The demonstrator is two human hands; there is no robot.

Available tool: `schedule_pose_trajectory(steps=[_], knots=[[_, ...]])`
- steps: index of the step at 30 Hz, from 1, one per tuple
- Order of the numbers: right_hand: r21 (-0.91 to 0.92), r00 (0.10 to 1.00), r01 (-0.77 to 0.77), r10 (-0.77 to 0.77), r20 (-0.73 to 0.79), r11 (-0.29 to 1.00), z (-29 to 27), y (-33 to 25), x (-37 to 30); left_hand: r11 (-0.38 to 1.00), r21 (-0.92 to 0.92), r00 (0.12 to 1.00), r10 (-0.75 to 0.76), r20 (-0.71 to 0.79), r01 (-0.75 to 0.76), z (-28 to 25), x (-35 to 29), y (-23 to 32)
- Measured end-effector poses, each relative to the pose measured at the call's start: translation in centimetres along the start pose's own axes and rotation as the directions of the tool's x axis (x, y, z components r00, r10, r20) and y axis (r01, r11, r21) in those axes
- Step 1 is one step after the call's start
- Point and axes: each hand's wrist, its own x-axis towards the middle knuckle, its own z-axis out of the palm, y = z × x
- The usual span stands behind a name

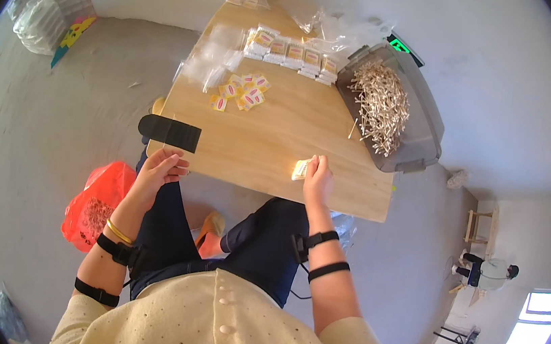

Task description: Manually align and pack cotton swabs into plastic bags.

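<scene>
My right hand (317, 180) is closed round a small packet of cotton swabs (300, 169) with a yellow and white label, low over the table's front part. My left hand (165, 166) is at the table's front left corner, just below a flat black strip with a rounded end (170, 133). Its fingers are curled together, and whatever they may pinch is too small to make out. Several small yellow and white cards (244, 91) lie loose on the wooden table (273, 134). Behind them stands a row of filled swab packets (294, 55).
A grey plastic bin (423, 131) of loose cotton swabs (381, 106) stands at the table's right edge, by a green-lit display (399, 45). Clear bags (210, 62) lie at the left. A red plastic bag (100, 203) is on the floor; another person (492, 268) is far right.
</scene>
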Motion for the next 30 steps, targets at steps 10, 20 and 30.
schedule_pose_trajectory(steps=[10, 20, 30], knots=[[0.086, 0.999, 0.043, -0.044, 0.004, 0.995, -1.8, -1.7, 0.2, 0.994, 0.053, 0.993, 0.09, 0.076, -0.094, 2.6, -0.3, 1.9], [0.798, 0.947, 0.143, -0.316, 0.063, 0.586, -10.5, -16.5, -3.6, 0.886, -0.298, 0.857, 0.436, 0.275, -0.356, 11.6, -4.6, 9.0], [0.618, 0.792, 0.54, -0.592, -0.145, 0.571, -19.7, -22.3, -6.1, 0.015, 0.498, 0.277, 0.846, 0.456, -0.867, 11.6, -14.0, 14.4]])
